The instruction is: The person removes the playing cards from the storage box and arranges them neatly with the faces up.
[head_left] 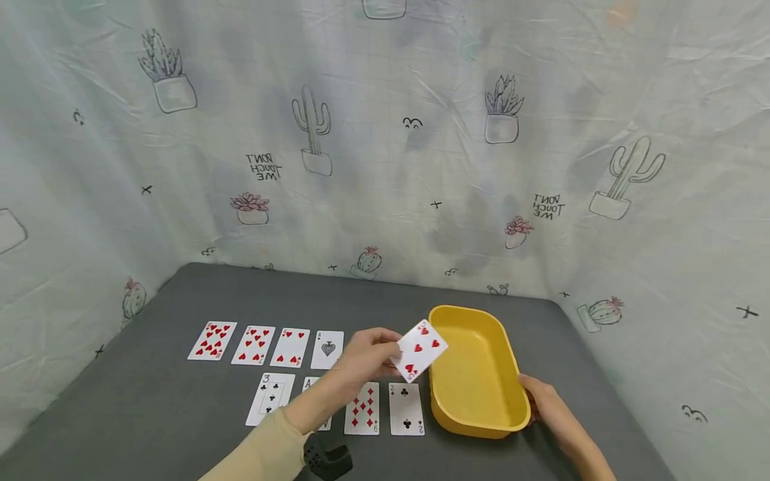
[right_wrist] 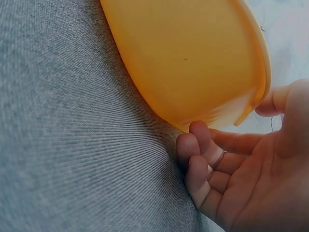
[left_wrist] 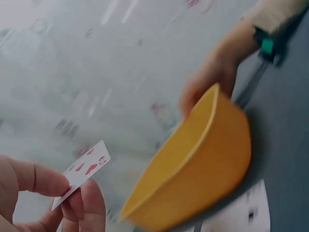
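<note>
My left hand (head_left: 368, 354) pinches a hearts playing card (head_left: 420, 352) between thumb and fingers, face up, above the table beside the tray's left rim. The left wrist view shows the same card (left_wrist: 87, 169) tilted in the fingers. A yellow plastic tray (head_left: 475, 427) sits to the right of the laid-out cards. On its right side my right hand (head_left: 546, 404) grips the edge. Seen from the right wrist, the thumb is at the tray's rim (right_wrist: 267, 67), and the curled fingers (right_wrist: 195, 171) touch the tray low down, near the grey surface.
Face-up cards lie in two rows on the grey table (head_left: 150, 387), including an ace of spades (head_left: 327, 350), a three of clubs (head_left: 271, 399) and a two of clubs (head_left: 406, 409). My left forearm partly covers one front-row card. A cactus-print curtain (head_left: 385, 167) hangs behind.
</note>
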`<state>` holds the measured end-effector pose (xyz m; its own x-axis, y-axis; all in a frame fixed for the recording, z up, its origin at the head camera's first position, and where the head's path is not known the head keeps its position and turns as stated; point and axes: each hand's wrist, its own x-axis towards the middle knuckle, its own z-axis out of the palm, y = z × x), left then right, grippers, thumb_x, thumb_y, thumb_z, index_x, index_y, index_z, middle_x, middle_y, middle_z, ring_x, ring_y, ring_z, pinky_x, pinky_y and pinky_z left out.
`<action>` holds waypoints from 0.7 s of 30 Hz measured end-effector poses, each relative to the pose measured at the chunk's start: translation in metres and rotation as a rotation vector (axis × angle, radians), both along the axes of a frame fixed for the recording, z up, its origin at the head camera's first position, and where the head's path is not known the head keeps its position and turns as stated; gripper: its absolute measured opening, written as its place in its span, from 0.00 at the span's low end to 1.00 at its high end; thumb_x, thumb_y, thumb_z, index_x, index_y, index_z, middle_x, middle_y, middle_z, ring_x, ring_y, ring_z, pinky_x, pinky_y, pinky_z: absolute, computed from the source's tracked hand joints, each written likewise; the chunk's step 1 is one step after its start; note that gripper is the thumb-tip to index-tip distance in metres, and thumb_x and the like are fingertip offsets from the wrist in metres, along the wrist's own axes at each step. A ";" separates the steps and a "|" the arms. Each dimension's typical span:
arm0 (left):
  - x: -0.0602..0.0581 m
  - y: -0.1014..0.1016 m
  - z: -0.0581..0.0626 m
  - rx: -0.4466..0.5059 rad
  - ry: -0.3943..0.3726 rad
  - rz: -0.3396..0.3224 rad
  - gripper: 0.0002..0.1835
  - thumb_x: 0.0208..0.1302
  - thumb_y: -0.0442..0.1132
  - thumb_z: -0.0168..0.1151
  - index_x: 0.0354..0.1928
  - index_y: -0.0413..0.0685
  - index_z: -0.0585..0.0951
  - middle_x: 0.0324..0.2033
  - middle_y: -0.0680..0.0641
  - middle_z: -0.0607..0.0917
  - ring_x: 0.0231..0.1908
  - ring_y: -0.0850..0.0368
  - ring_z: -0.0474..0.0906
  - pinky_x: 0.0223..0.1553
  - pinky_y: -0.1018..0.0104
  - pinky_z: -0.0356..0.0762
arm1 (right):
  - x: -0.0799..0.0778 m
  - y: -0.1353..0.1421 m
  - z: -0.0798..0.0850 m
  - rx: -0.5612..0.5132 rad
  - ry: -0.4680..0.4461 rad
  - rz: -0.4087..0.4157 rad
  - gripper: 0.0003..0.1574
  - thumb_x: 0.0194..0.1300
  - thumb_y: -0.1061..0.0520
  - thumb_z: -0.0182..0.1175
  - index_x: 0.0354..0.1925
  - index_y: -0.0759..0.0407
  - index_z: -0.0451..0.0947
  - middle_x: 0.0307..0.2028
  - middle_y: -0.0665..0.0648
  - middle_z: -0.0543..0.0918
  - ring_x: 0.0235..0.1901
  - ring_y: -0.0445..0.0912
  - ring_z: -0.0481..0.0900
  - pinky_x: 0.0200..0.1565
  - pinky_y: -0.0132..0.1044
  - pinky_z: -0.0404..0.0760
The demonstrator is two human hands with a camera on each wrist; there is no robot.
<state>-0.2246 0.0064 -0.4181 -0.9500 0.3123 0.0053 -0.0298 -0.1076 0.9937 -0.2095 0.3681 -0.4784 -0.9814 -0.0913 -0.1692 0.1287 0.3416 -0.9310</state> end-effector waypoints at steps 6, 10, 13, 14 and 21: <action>0.006 -0.072 -0.008 0.006 -0.037 0.145 0.17 0.63 0.30 0.57 0.52 0.27 0.75 0.42 0.37 0.80 0.35 0.50 0.82 0.39 0.59 0.83 | 0.001 -0.001 0.002 -0.008 -0.001 0.000 0.34 0.79 0.41 0.39 0.40 0.69 0.75 0.25 0.58 0.80 0.22 0.46 0.76 0.26 0.37 0.79; 0.009 -0.115 -0.021 0.011 -0.093 0.248 0.18 0.65 0.31 0.56 0.54 0.26 0.72 0.41 0.38 0.80 0.35 0.52 0.81 0.38 0.62 0.84 | 0.001 0.000 0.001 -0.006 -0.002 -0.007 0.34 0.79 0.41 0.40 0.40 0.69 0.76 0.25 0.58 0.80 0.22 0.46 0.76 0.26 0.37 0.79; 0.014 -0.147 -0.030 -0.023 -0.119 0.317 0.18 0.67 0.32 0.55 0.54 0.26 0.71 0.40 0.39 0.78 0.34 0.52 0.80 0.38 0.61 0.84 | 0.001 0.000 -0.001 -0.004 -0.005 -0.012 0.34 0.78 0.40 0.40 0.39 0.69 0.76 0.25 0.59 0.80 0.22 0.47 0.76 0.26 0.37 0.79; 0.015 -0.158 -0.033 -0.043 -0.123 0.336 0.17 0.68 0.32 0.55 0.53 0.26 0.71 0.40 0.40 0.78 0.34 0.53 0.80 0.38 0.61 0.84 | 0.001 0.000 -0.001 -0.005 -0.004 -0.012 0.35 0.78 0.40 0.40 0.40 0.69 0.76 0.25 0.59 0.80 0.22 0.47 0.76 0.26 0.37 0.79; 0.027 -0.224 -0.049 -0.249 -0.123 0.395 0.19 0.70 0.35 0.54 0.53 0.24 0.70 0.39 0.40 0.79 0.34 0.54 0.81 0.39 0.59 0.84 | 0.001 0.000 -0.001 -0.004 0.004 -0.017 0.34 0.79 0.40 0.40 0.39 0.69 0.76 0.25 0.59 0.81 0.22 0.46 0.76 0.26 0.37 0.78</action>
<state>-0.1975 -0.2176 -0.4673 -0.9851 -0.0947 -0.1438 -0.1537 0.1068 0.9823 -0.2081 0.3678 -0.4794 -0.9834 -0.0757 -0.1647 0.1304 0.3353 -0.9331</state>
